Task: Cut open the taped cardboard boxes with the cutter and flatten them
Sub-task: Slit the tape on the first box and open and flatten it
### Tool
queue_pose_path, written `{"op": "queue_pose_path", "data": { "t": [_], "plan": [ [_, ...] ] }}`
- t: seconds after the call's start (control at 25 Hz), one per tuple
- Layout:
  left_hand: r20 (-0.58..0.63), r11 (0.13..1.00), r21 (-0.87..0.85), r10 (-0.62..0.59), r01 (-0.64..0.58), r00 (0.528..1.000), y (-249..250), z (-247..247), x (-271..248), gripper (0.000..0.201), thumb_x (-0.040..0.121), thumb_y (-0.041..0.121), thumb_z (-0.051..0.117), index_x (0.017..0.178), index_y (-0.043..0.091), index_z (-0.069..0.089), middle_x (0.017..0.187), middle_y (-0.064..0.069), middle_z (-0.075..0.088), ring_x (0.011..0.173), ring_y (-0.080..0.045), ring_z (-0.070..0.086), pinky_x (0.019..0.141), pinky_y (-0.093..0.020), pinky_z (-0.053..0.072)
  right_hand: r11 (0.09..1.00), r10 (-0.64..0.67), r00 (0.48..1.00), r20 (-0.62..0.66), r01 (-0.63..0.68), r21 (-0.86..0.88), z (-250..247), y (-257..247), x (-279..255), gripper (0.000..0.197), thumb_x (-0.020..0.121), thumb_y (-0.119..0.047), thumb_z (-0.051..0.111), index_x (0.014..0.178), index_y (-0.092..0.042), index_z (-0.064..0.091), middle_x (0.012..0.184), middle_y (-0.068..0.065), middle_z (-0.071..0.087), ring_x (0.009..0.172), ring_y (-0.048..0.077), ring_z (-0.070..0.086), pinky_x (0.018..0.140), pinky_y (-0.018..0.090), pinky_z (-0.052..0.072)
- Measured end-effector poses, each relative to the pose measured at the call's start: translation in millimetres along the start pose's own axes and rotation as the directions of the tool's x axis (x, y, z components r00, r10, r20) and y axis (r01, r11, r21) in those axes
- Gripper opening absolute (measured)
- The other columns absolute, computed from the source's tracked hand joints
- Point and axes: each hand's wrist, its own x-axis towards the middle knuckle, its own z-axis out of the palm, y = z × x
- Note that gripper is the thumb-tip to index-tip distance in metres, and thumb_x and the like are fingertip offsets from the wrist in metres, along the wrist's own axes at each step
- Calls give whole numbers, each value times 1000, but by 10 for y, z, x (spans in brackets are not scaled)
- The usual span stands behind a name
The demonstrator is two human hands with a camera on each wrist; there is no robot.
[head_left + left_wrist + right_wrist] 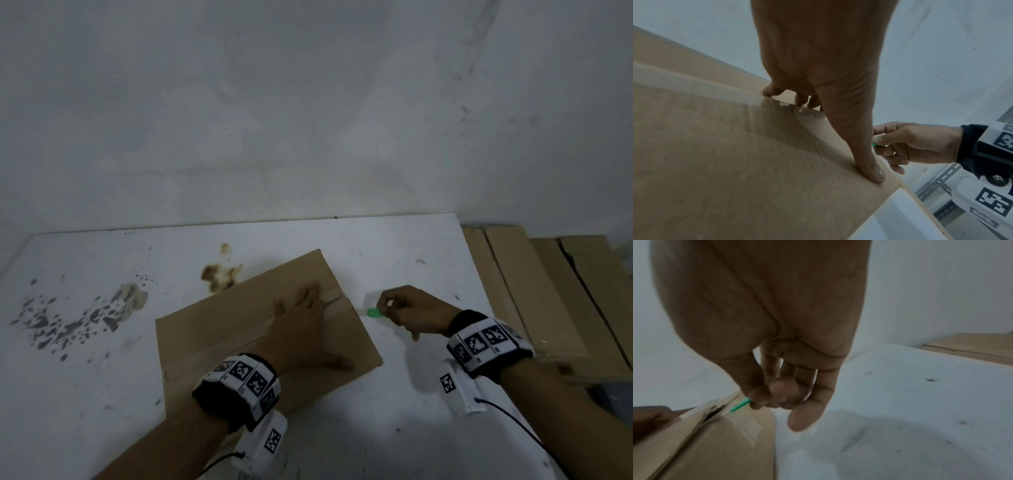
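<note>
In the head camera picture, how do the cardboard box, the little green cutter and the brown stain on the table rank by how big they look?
Largest to smallest, as they look in the head view:
1. cardboard box, by far, under the left hand
2. brown stain
3. green cutter, pinched in the right hand; only its tip shows, so its true size is hidden.

**Setting: bare back room or storeroom used for packing work**

White surface, stained: brown blotch, grey chipped patches. Scuffed, marked white wall directly behind it. Flattened cardboard sheets stacked at the right, past the surface edge. Slotted metal angle bar, shelving type, visible in the left wrist view. Dim lighting. No furnishings to mark a home or office.
</note>
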Motion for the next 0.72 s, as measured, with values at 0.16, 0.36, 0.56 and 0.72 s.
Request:
{"op": "queue_pose_path", "data": {
  "t": [0.16, 0.36, 0.56, 0.72],
  "plan": [
    [-2, 1000, 19, -8, 8, 1000, -8, -3, -8, 141, 58, 92, 61, 159, 15, 0, 166, -3, -17, 153, -23, -15, 119, -65, 1, 994, 11, 987, 160, 7, -113, -89, -39, -12, 18, 97, -14, 53, 91, -17, 70, 70, 6, 54, 51, 14, 44, 49, 29, 47],
    [-9, 999, 46, -12, 13, 1000, 7, -24, -17, 140, 59, 92, 59, 159, 16, -2, 166, -2, -17, 153, -22, -13, 119, -64, 1, 997, -14, 1000, -12, 13, -81, -143, -127, 64, 16, 100, -16, 51, 96, -12, 67, 68, 7, 52, 46, 15, 43, 43, 27, 43],
    [-50, 999, 47, -3, 5, 999, -101, -89, -42, 122, 67, 88, 58, 159, 20, 12, 167, 3, -10, 154, -17, -5, 121, -56, 8, 986, 114, 981, 159, -93, -137, -212, -73, -52, 19, 94, -7, 50, 90, -11, 68, 71, 8, 51, 44, 14, 42, 45, 26, 42],
    [-72, 999, -43, -15, 12, 997, -262, -261, -30, 82, 78, 72, 65, 146, 32, 41, 167, 5, -7, 153, -20, -7, 120, -54, 7, 979, 187, 950, -250, -159, 128, -191, 30, -110, 20, 95, -8, 45, 93, -1, 64, 74, 13, 48, 42, 20, 41, 42, 27, 41]
  ]
}}
